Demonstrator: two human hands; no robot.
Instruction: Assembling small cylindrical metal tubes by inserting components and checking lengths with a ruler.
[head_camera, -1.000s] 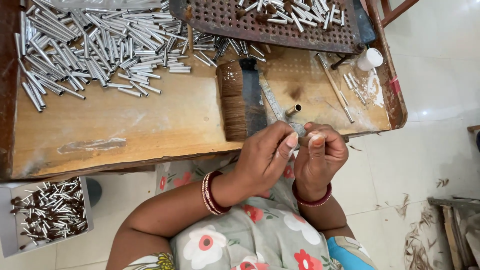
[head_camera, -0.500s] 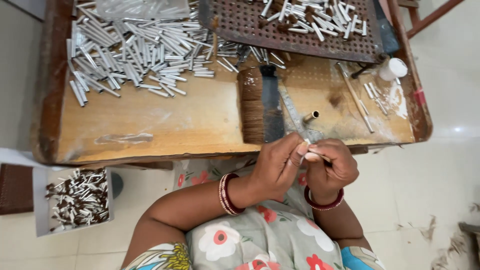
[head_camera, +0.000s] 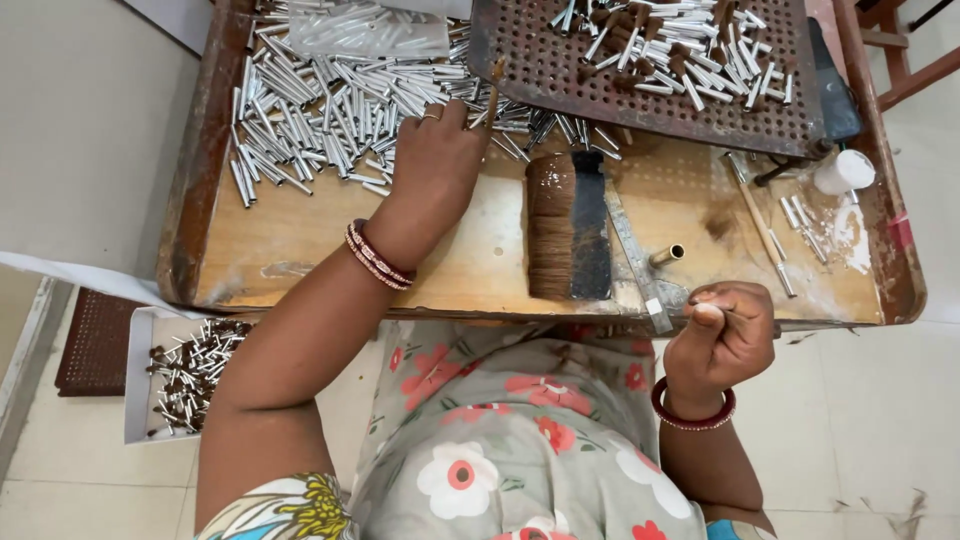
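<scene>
The left hand (head_camera: 432, 165) has left the right hand (head_camera: 722, 335) and reached up the worn wooden desk (head_camera: 300, 235) to the heap of short silver metal tubes (head_camera: 330, 110), fingers pinching a thin brown-tipped stick (head_camera: 493, 88); the right hand stays curled shut near the desk's edge, its contents hidden.

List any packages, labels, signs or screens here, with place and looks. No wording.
Clear plastic bag: table's far left, flat and see-through, lying on the metal tubes.
White box: on the floor, lower left, open, holding tubes.
No labels, signs or screens show.
</scene>
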